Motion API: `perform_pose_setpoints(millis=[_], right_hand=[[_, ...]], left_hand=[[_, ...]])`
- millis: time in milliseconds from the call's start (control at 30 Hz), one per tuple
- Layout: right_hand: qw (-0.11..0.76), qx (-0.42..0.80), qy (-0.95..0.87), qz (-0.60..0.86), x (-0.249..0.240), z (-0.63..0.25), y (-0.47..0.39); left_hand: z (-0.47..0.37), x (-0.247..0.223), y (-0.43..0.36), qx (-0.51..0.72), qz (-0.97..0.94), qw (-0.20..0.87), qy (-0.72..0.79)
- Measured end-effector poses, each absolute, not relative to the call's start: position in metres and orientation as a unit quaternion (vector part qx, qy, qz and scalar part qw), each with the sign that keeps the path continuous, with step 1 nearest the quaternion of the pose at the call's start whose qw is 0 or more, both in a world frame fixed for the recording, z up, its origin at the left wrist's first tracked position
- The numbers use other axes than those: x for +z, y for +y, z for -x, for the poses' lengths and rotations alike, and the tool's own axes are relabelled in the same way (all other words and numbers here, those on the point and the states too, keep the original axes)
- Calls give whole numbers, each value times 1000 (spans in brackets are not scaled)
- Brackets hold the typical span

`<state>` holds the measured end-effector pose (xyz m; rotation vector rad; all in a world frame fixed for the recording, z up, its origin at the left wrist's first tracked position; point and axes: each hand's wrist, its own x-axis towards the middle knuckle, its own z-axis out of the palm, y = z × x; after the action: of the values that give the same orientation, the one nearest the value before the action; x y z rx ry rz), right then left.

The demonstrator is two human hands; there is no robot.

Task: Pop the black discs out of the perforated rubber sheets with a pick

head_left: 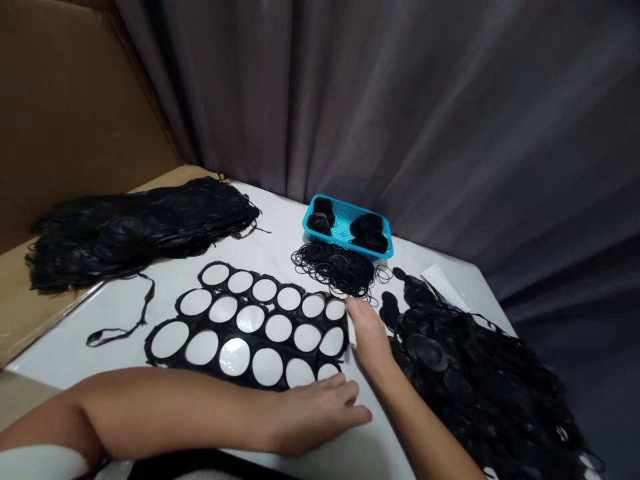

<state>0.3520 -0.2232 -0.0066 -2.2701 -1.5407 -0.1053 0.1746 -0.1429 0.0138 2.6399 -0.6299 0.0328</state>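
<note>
A black rubber sheet [253,300] with rows of large round holes lies flat on the white table. My left hand [323,410] is at its near right corner, palm down, thumb and fingers apart with nothing visible in them. My right hand [367,330] is at the sheet's far right corner, its fingers closed round a small white piece [351,330] whose kind I cannot make out. Past the right hand lies a loose heap of thin black rings [337,267].
A blue basket [345,248] holding bundles of black rings stands at the back. Black sheets [140,230] are stacked at left, with a black scrap strip [145,307] nearby. At right is a large pile of black discs and scraps [470,380]. A grey curtain [400,113] hangs behind.
</note>
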Motion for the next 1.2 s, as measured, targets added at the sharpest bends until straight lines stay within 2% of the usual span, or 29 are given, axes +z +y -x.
perform_pose_setpoints(millis=[167, 367, 500, 733, 867, 967, 1067, 1200], right_hand=[[247, -2, -517, 819, -9, -366, -243], [388, 28, -435, 812, -4, -376, -255], [419, 37, -400, 815, 0, -375, -259], [466, 114, -362, 799, -8, -372, -258], [489, 114, -312, 807, -1, -371, -264], [514, 185, -295, 784, 6, -363, -265], [496, 228, -319, 774, 8, -353, -263], [455, 185, -390, 779, 5, -347, -261]], left_hand=[[-186, 5, -157, -6, -927, 298, -228], [-186, -13, -173, 8, -905, 347, -246], [-185, -13, -175, 3, -898, 360, -252], [-192, 17, -149, 88, -916, 311, -238], [-199, 2, -104, 112, -964, 203, -133], [-199, -16, -84, 115, -979, 126, -112], [-196, -23, -83, 123, -979, 118, -109], [-195, -22, -92, 141, -968, 154, -139]])
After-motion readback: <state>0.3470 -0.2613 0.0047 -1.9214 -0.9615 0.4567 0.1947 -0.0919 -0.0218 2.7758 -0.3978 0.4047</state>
